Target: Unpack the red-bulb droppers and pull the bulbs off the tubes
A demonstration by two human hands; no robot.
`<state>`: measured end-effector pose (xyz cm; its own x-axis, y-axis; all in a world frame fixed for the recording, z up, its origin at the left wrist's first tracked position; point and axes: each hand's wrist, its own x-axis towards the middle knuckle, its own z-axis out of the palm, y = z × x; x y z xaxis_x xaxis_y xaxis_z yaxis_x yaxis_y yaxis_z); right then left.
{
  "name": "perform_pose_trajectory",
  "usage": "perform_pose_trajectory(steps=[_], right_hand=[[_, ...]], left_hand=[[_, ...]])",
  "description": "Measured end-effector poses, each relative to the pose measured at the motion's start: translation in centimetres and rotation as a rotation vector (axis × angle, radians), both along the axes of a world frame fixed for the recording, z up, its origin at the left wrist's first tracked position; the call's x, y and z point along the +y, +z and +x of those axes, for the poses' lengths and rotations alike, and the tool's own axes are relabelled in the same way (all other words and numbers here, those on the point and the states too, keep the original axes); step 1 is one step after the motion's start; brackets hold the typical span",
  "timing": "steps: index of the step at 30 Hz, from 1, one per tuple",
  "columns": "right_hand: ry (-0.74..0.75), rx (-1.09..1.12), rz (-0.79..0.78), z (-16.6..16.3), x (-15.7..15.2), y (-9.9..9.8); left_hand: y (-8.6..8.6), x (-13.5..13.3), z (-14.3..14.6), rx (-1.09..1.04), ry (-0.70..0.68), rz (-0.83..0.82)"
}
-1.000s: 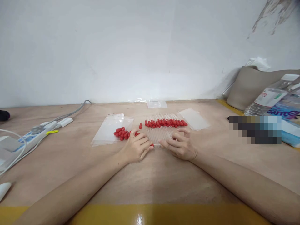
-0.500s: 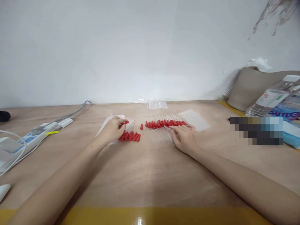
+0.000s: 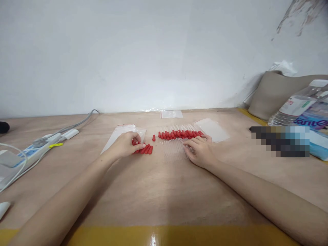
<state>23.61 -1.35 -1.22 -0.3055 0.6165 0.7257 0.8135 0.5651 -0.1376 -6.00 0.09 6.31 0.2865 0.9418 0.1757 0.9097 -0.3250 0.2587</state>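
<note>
My left hand (image 3: pixel 126 144) rests on a small heap of loose red rubber bulbs (image 3: pixel 146 149), fingers curled onto them beside a clear plastic bag (image 3: pixel 120 131). What its fingertips pinch is hidden. My right hand (image 3: pixel 201 150) lies on a row of clear glass dropper tubes (image 3: pixel 174 149), fingers bent and pressed on them. Behind it runs a line of droppers with red bulbs fitted (image 3: pixel 179 134). One red bulb (image 3: pixel 153 138) stands alone between the heap and the row.
Clear bags lie at the back middle (image 3: pixel 171 114) and right (image 3: pixel 212 130). A power strip with grey cables (image 3: pixel 38 145) is at left. A beige bag (image 3: pixel 279 92) and water bottles (image 3: pixel 297 106) stand at right. A yellow strip (image 3: pixel 164 235) marks the table's near edge.
My left hand left the tubes, reached to the red bulbs by the bag, and now sits lower on the heap. My right hand shifted right along the tubes.
</note>
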Motion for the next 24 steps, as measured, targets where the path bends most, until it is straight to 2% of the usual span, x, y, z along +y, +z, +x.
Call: perform_pose_trajectory(steps=[7,12,18,24], right_hand=[[0.049,-0.065,-0.069,0.1,-0.3,0.3],[0.07,-0.109,-0.107,0.1,-0.5,0.8],[0.046,-0.036,-0.091,0.2,-0.1,0.5],[0.023,0.041,-0.109,0.4,0.3,0.2]], left_hand=[[-0.4,-0.1,0.6,-0.013,0.021,0.078],[-0.5,1.6,0.6,0.047,0.072,0.134],[-0.4,4.6,3.1,0.12,0.163,-0.084],[-0.2,6.0,5.8,0.171,0.243,-0.265]])
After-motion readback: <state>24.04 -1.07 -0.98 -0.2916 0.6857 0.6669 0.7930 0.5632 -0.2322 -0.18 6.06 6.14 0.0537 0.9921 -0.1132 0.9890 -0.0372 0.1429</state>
